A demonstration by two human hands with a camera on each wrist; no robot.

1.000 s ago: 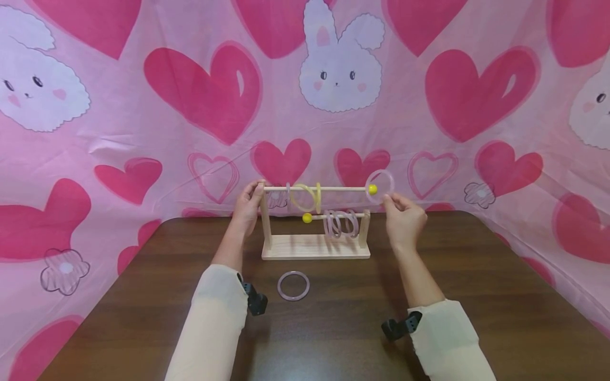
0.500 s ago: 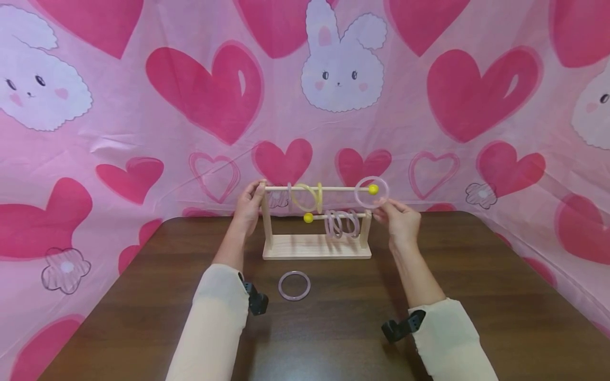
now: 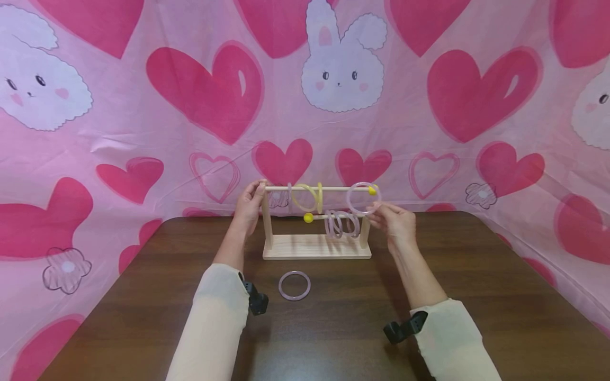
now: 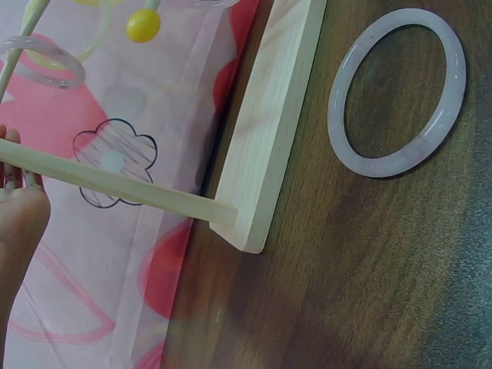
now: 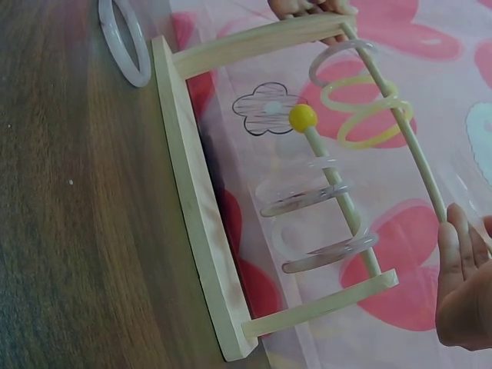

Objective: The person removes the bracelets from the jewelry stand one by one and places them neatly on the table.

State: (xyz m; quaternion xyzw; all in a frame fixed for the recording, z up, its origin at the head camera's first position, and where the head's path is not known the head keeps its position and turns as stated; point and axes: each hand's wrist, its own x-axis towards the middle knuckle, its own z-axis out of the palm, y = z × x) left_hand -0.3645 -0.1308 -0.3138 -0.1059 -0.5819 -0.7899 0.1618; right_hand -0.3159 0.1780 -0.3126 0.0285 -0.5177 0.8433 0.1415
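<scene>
The lilac bangle (image 3: 348, 200) is at the yellow ball (image 3: 372, 190) that ends the upper rod (image 3: 335, 188) of a wooden bangle stand (image 3: 305, 247). The ball shows within its outline; the rod appears to pass through it. The stand sits toward the far edge of the desk (image 3: 333, 328).

Right hand (image 3: 396, 225): thumb and fingers pinched together on the bangle's lower right rim. Left hand (image 3: 248, 209): clamped on the top of the taller upright (image 3: 266, 222), at the stand's left end.

Handling: the bangle is probably light and rigid. The matching loose bangle (image 4: 380, 166), flat on the desk before the base's front edge, has a glossy surface, so a slippery grip and some risk of chipping are to be assumed. Recommended hold: a light fingertip pinch on the outer rim, leaving the bore unobstructed. The stand, apparently bare wood, should be light, stiff and easily shifted; the upright is a sound steadying point.
</scene>
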